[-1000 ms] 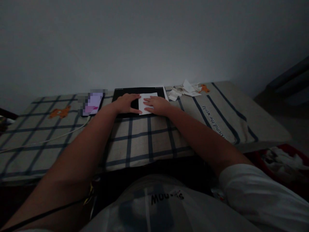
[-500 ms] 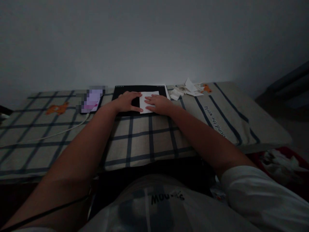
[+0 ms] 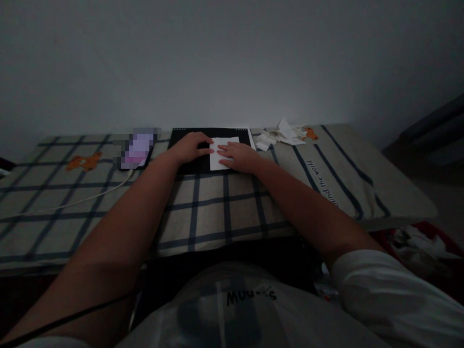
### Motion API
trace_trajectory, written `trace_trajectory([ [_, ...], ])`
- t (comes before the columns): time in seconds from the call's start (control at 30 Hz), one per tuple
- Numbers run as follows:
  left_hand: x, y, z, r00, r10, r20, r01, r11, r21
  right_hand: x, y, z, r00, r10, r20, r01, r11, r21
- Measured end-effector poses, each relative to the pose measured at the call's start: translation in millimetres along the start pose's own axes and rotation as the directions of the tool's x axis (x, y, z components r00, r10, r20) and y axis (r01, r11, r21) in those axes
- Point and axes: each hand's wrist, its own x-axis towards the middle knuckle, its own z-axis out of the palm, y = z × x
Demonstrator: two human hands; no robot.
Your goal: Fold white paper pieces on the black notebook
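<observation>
Since a second ago, the left hand (image 3: 191,147) has slid its fingers inward onto the left edge of the small white rectangular paper sheet (image 3: 222,153), closing the dark gap that showed between thumb and paper; the right hand (image 3: 238,155) has stayed flat on the sheet's right side. Both hands lie spread, palms down, side by side, pressing the paper rather than gripping it. It rests on a black rectangular board (image 3: 203,145) at the far edge of the bed (image 3: 217,208), against the wall. Printing on the checked beige bedcover reads upside down, partly as "the world" (image 3: 322,182); the shirt below shows letters too dim to read. Right of the board sits a heap of white paper scraps (image 3: 281,134); left of it lies a lit phone (image 3: 137,151) with a white cable (image 3: 90,197).
</observation>
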Motion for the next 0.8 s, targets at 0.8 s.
trace_trajectory([
  [0.8,19.8,3.1,-1.1,0.971,-0.192,-0.144,0.184,0.981,-0.070,3.4,-2.6,1.2,1.000,0.005,0.003,-0.005,1.000,0.012],
])
